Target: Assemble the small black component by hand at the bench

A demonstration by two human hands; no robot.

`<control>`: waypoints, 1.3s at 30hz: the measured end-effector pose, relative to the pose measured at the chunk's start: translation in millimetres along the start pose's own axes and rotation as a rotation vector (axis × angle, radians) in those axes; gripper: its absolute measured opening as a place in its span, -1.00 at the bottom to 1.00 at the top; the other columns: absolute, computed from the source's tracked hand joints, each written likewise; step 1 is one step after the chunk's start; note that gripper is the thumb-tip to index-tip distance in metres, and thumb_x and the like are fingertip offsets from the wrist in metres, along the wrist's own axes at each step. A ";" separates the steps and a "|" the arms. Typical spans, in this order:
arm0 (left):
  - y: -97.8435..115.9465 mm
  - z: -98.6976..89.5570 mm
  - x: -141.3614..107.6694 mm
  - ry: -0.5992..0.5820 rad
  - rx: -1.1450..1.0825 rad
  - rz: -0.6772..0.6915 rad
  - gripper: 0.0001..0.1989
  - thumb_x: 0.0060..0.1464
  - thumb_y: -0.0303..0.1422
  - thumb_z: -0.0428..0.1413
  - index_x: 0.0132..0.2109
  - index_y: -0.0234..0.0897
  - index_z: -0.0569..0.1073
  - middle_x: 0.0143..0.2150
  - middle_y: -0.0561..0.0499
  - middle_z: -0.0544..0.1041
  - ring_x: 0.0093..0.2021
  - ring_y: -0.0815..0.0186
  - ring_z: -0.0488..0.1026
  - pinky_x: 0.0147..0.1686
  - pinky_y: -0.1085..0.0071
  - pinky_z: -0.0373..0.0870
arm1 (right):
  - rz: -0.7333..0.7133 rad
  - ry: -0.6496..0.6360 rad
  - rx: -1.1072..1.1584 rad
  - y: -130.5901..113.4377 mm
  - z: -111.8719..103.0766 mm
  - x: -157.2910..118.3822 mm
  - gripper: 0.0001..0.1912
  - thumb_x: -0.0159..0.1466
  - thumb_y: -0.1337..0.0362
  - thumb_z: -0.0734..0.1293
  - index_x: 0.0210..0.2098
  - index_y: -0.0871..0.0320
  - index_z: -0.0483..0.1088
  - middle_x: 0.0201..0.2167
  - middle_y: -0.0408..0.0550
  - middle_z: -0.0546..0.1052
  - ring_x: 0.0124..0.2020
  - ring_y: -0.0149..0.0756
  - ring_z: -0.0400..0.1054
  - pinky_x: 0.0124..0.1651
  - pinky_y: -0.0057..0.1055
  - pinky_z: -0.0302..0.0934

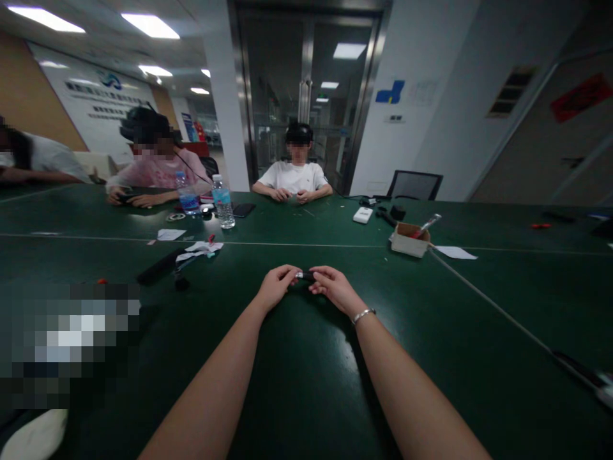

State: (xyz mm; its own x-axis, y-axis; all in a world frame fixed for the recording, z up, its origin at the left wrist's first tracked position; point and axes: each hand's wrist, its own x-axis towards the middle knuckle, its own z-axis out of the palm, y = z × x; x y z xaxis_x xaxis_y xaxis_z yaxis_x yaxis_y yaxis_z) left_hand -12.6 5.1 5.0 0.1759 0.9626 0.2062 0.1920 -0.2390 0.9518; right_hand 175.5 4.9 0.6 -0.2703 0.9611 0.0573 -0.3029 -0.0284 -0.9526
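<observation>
Both forearms reach in over the green table (306,396), and the silvery bracelet (363,315) on the right wrist sits well apart from the left arm. The left hand (278,285) has its fingertips pinched on the silvery end of a small dark cylinder (307,276), and the right hand (335,287) pinches the dark end. My guess is the two-ended grip is for steadiness, since something that slim would probably roll if set down. (Can't tell what it is, too small, or whether the wrists touch the tabletop.)

Room-wise, the hands have bare tabletop on both sides. Leftward, the first edge to mind is the long dark item (160,267) with crumpled papers (198,250) beside it. Ahead runs a pale seam (306,245), and past the right hand a small open box (410,244) sits by it, probably parked there to contain loose bits; a clear-looking handle sticks out. Farther off, two water bottles (223,203) stand upright to the left, and a person in white (297,179) sits at the far edge.
</observation>
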 end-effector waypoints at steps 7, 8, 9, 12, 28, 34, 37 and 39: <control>3.0 -2.4 -1.4 -0.024 -0.047 0.013 -0.71 0.02 -0.25 0.10 -0.11 -0.27 0.48 -0.21 -0.06 0.52 -0.27 0.31 0.44 -0.50 0.54 0.28 | 0.017 0.008 0.007 -2.9 0.8 -1.0 -0.65 0.05 0.28 0.47 -0.18 0.20 0.40 -0.46 -0.10 0.53 -0.51 -0.43 0.45 -0.45 -0.52 0.32; 2.8 -2.4 -1.3 -0.019 -0.057 0.019 -0.71 0.01 -0.27 0.12 -0.11 -0.28 0.47 -0.21 -0.06 0.52 -0.26 0.31 0.44 -0.50 0.53 0.28 | 0.016 0.009 0.010 -3.3 1.0 -1.2 -0.65 0.04 0.28 0.48 -0.18 0.20 0.40 -0.46 -0.11 0.52 -0.51 -0.43 0.45 -0.45 -0.52 0.32; 2.5 -2.5 -1.2 -0.012 -0.068 0.025 -0.72 -0.01 -0.28 0.13 -0.12 -0.29 0.47 -0.20 -0.06 0.52 -0.26 0.31 0.44 -0.49 0.53 0.29 | 0.015 0.011 0.010 -3.5 1.1 -1.3 -0.64 0.04 0.28 0.48 -0.18 0.20 0.40 -0.47 -0.11 0.52 -0.51 -0.42 0.45 -0.45 -0.52 0.31; 1.0 -3.0 -0.4 0.002 -0.093 0.032 -0.73 -0.04 -0.30 0.17 -0.17 -0.32 0.47 -0.19 -0.08 0.53 -0.26 0.31 0.46 -0.45 0.51 0.30 | 0.014 0.016 0.006 -3.4 1.1 -1.2 -0.65 0.05 0.26 0.48 -0.19 0.21 0.41 -0.46 -0.09 0.53 -0.51 -0.42 0.45 -0.44 -0.51 0.31; -2.1 -2.8 1.8 0.007 -0.089 -0.021 -0.67 -0.02 -0.14 0.15 -0.21 -0.30 0.51 -0.37 -0.02 0.52 -0.40 0.37 0.41 -0.47 0.50 0.28 | -0.020 -0.010 0.055 -4.2 2.1 -3.3 -0.73 0.01 0.27 0.49 -0.30 0.18 0.45 -0.41 -0.11 0.53 -0.33 -0.29 0.51 -0.12 -0.30 0.38; -0.2 -4.3 0.4 -0.040 -0.106 -0.033 -0.68 -0.07 -0.22 0.20 -0.17 -0.32 0.51 -0.33 -0.04 0.54 -0.33 0.33 0.45 -0.42 0.47 0.31 | -0.024 -0.005 0.080 -3.1 0.9 -2.4 -0.72 -0.01 0.28 0.50 -0.31 0.17 0.45 -0.41 -0.13 0.50 -0.30 -0.31 0.48 0.01 -0.20 0.33; -1.2 -4.9 0.9 -0.036 -0.105 -0.039 -0.69 -0.04 -0.19 0.17 -0.19 -0.33 0.51 -0.33 -0.05 0.54 -0.33 0.33 0.44 -0.38 0.45 0.34 | -0.019 -0.010 0.084 -3.4 0.7 -2.7 -0.70 -0.02 0.32 0.50 -0.28 0.16 0.46 -0.38 -0.13 0.47 -0.28 -0.32 0.47 0.03 -0.19 0.32; -2.0 -5.0 1.3 -0.027 -0.099 -0.015 -0.69 -0.03 -0.19 0.17 -0.18 -0.31 0.51 -0.27 -0.05 0.54 -0.30 0.33 0.44 -0.39 0.45 0.35 | -0.014 -0.015 0.075 -3.5 0.9 -2.9 -0.69 -0.04 0.34 0.51 -0.28 0.16 0.47 -0.37 -0.13 0.46 -0.26 -0.32 0.46 0.04 -0.19 0.31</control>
State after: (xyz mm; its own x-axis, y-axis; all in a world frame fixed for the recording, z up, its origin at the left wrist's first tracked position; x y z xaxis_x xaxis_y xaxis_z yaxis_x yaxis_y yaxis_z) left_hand -17.5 7.5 4.5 0.2001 0.9618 0.1869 0.0985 -0.2095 0.9728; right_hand 176.6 1.9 4.0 -0.2792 0.9573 0.0755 -0.3741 -0.0360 -0.9267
